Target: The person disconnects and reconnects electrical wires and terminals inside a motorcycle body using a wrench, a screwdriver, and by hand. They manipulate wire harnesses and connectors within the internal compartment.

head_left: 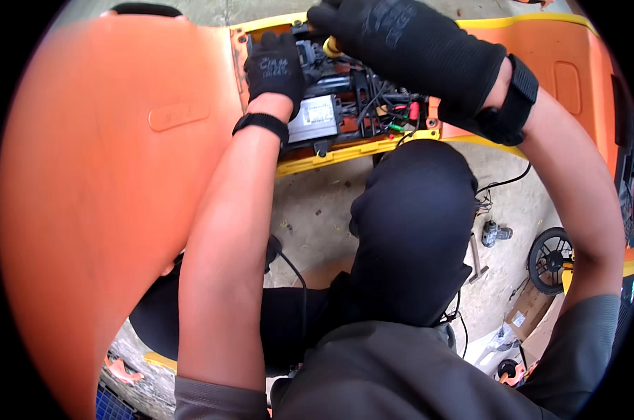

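An open compartment with a yellow rim lies in an orange vehicle body and is full of electronics. My left hand, in a black glove, sits at its left end with the fingers curled down; what they grip, if anything, is hidden. Beneath that wrist is a silver control box with a white label. Over the far edge, my right hand, also gloved, is closed round a yellow-handled tool, mostly covered by the glove. Black wires, red connectors and a green connector crowd the compartment's right side.
A large orange panel fills the left, and another orange panel extends right. My knee is close below the compartment. On the concrete floor at right are a cordless drill, a black wheel and cardboard.
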Demonstrator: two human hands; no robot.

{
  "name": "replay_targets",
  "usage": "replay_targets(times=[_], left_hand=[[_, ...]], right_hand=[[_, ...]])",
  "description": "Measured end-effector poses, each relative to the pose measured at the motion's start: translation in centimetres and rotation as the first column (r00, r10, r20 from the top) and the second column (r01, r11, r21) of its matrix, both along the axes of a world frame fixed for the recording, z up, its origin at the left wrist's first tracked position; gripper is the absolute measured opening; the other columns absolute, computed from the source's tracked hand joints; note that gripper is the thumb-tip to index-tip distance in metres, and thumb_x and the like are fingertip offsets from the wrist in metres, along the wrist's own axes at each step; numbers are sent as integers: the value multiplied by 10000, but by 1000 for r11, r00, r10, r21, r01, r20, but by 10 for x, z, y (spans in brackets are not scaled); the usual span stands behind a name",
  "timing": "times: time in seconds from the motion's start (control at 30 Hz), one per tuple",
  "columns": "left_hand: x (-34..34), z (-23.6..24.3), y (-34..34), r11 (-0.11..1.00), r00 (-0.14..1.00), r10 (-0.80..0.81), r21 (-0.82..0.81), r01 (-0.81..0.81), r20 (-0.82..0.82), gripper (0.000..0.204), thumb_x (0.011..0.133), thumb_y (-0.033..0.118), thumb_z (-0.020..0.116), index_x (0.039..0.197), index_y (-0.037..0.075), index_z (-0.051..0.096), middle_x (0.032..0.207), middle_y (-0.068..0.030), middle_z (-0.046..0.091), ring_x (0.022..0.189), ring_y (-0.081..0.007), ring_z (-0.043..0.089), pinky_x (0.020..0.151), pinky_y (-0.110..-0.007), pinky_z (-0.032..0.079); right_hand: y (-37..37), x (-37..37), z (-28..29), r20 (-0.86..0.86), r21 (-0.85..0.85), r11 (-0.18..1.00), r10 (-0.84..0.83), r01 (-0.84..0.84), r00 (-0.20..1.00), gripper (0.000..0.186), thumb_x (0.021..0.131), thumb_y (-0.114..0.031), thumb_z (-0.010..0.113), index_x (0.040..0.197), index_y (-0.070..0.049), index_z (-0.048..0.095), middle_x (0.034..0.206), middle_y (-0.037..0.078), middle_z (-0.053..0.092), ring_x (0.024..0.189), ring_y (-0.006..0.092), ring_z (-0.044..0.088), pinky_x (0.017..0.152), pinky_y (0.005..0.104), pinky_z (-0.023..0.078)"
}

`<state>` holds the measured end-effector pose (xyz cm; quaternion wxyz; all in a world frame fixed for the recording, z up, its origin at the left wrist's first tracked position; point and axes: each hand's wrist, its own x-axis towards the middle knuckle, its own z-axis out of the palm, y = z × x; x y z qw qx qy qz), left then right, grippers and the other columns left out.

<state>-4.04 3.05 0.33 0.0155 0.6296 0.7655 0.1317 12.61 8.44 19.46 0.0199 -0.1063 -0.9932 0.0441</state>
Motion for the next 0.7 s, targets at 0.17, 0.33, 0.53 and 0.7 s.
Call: replay_targets(times=[0.17, 0.33, 0.53, 0.7], left_hand=[[4, -2, 6, 1000, 997, 11, -26, -13, -79, 658, 786, 303, 824, 1339, 109, 524, 1234, -206, 592, 1138, -367, 622, 882, -468, 549], [-2, -4, 4, 1000, 996, 20, 17, -18, -82, 623, 777, 263, 817, 1301, 71, 538, 1216, -205, 587, 1120, -367, 632, 869, -472, 551], [-6, 1, -1, 998, 997, 39, -48, -42, -68, 677, 775, 247, 825, 1356, 76, 522, 1258, -226, 583, 1140, -385, 629, 884, -472, 554], [12, 4, 10, 999, 999, 7, -32, -8, -32, 685, 761, 265, 842, 1338, 79, 525, 1260, -222, 577, 1158, -375, 616, 901, -477, 545]], right_hand=[[-6, -6, 3, 147, 109, 979, -186, 171, 971, 198, 890, -95, 585, 1062, -3, 552, 916, 197, 629, 842, 397, 680, 710, 451, 548], [3, -7, 0, -29, -8, 998, 68, -68, 997, 233, 877, -81, 601, 1087, 6, 550, 942, 229, 627, 896, 404, 673, 756, 443, 546], [1, -23, 0, 172, 30, 968, -250, 249, 953, 228, 877, -81, 599, 1081, 14, 559, 947, 227, 630, 883, 412, 667, 758, 460, 542], [5, -5, -1, -54, 32, 999, 30, -28, 998, 209, 875, -83, 601, 1064, 5, 584, 938, 229, 643, 861, 417, 663, 755, 471, 538]])
